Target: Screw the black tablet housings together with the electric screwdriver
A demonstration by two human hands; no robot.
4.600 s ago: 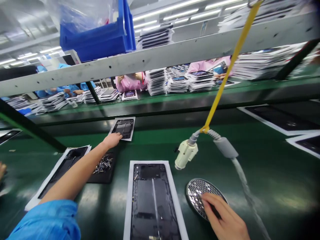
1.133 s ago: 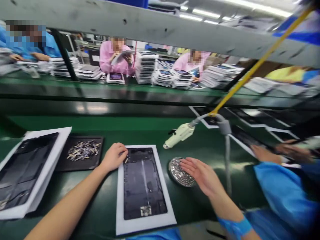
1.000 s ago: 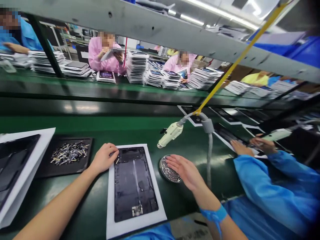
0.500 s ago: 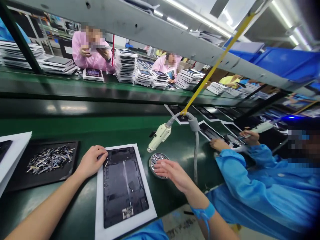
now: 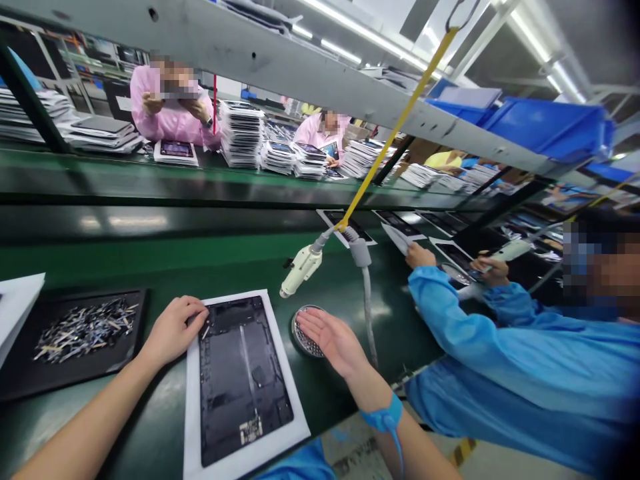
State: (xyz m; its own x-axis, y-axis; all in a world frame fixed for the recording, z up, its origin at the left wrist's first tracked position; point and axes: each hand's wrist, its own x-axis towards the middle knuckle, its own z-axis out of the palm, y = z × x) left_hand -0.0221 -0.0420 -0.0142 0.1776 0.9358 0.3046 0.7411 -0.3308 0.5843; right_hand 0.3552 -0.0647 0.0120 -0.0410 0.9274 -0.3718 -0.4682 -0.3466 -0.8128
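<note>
A black tablet housing [image 5: 240,380] lies on a white sheet [image 5: 192,427] in front of me. My left hand [image 5: 173,331] is closed at its upper left corner, thumb and fingertips at the edge beside a small metal-coloured piece. Whether anything small is pinched there cannot be made out. To the right of the housing, my right hand [image 5: 333,341] is held flat with fingers stretched over a round dimpled metal dish [image 5: 299,339], partly covering it. Above the dish hangs a pale electric screwdriver [image 5: 303,270], nose tilted down to the left.
A black tray [image 5: 75,379] of small metallic strips [image 5: 85,327] stands at left, near another white sheet [image 5: 17,307]. The screwdriver's yellow strap [image 5: 395,137] and grey cable [image 5: 368,313] cross the space. At right a co-worker's blue sleeve [image 5: 465,333] is close; more housings line the back.
My left hand has come from a farther panel to the near housing. My right fingers have flattened from a pinch over the dish. The view swung right; the co-worker has lifted a sheet's edge.
</note>
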